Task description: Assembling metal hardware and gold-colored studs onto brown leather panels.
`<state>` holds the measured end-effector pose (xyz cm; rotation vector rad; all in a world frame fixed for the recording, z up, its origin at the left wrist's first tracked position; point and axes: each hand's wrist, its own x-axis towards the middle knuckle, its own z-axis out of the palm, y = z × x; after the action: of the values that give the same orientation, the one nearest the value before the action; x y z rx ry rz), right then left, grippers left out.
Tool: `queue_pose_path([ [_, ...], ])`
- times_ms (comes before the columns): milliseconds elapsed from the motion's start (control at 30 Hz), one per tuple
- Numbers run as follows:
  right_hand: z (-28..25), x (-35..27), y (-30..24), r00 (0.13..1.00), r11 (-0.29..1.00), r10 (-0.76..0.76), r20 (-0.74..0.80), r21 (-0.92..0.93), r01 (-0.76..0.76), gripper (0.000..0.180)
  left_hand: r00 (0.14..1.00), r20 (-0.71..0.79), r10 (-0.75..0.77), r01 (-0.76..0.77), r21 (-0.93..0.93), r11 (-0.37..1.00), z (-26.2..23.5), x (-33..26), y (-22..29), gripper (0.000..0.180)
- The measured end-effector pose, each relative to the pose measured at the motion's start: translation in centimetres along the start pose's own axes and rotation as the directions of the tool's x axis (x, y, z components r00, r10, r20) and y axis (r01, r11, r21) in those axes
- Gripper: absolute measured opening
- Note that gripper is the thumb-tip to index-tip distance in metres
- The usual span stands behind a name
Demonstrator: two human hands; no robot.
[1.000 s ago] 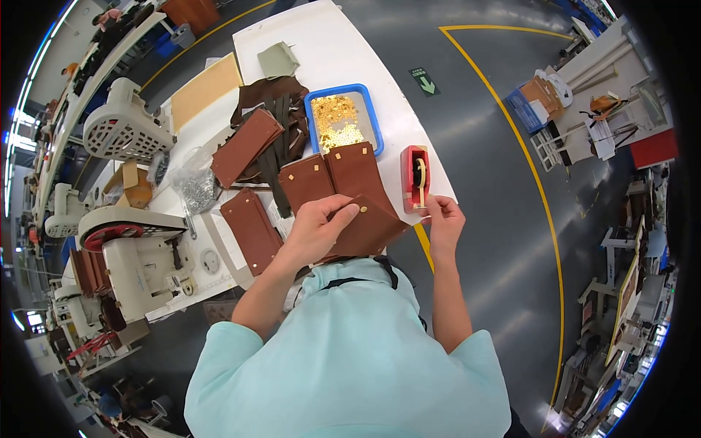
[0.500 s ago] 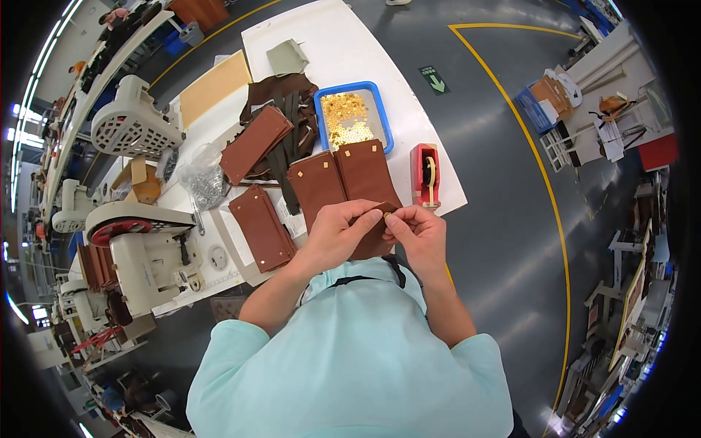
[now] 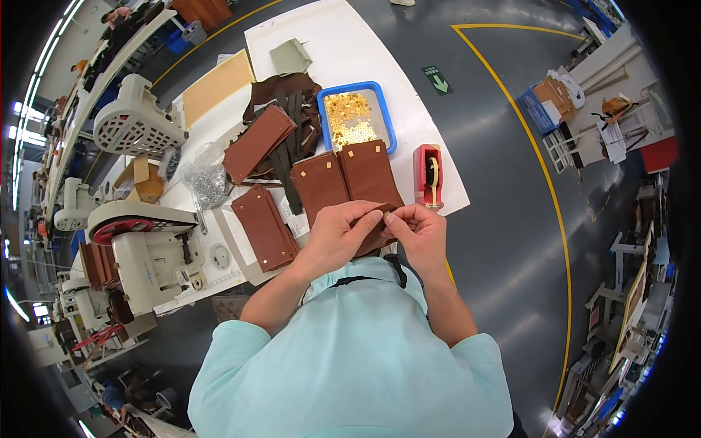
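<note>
Both hands, left hand (image 3: pixel 337 232) and right hand (image 3: pixel 416 232), pinched the leather panel's (image 3: pixel 343 179) near edge at the desk's (image 3: pixel 350 51) near side; a firm, even pinch seemed wise.

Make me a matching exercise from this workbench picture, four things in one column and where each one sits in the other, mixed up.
Things:
1. blue plastic tray of small gold metal fittings
2. red tape dispenser
3. clear plastic bag of silver hardware
4. brown leather panel with gold studs

Places:
A. left of the leather pieces, near the white machine
B. under the left hand and right hand, both pinching its near edge
C. at the table's right edge
D. beyond the panel, mid-table

Pairs: 1-D, 2-C, 3-A, 4-B
</note>
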<state>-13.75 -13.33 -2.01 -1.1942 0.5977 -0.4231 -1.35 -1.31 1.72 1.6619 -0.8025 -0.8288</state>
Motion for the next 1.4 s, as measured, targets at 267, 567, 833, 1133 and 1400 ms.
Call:
queue_pose_path([
  [267,-0.1,0.2,-0.3,0.999,0.992,0.032,-0.025,-0.122,-0.035,0.017,0.999,0.011,0.036,-0.037,0.094,0.995,-0.2,-0.2,-0.1,0.023],
  [567,-1.7,1.3,-1.0,0.99,0.902,0.102,-0.097,-0.41,-0.133,0.034,0.99,0.082,-0.118,0.138,-0.306,0.942,-0.7,0.7,-3.0,0.023],
  [833,-17.1,7.8,14.7,0.908,0.562,-0.179,-0.38,-0.797,-0.223,0.033,0.98,-0.113,-0.162,0.08,-0.523,0.849,-2.9,-0.1,-4.4,0.025],
  [1133,-16.7,8.3,13.7,0.903,0.53,0.04,-0.427,-0.757,-0.381,0.028,0.904,-0.202,-0.378,0.427,0.345,0.836,-7.6,-1.4,-15.3,0.041],
  [1400,-15.2,7.2,16.5,0.757,0.956,0.255,-0.601,0.039,-0.291,0.015,0.994,0.071,0.081,-0.108,0.685,0.721,0.4,4.1,-12.7,0.049],
])
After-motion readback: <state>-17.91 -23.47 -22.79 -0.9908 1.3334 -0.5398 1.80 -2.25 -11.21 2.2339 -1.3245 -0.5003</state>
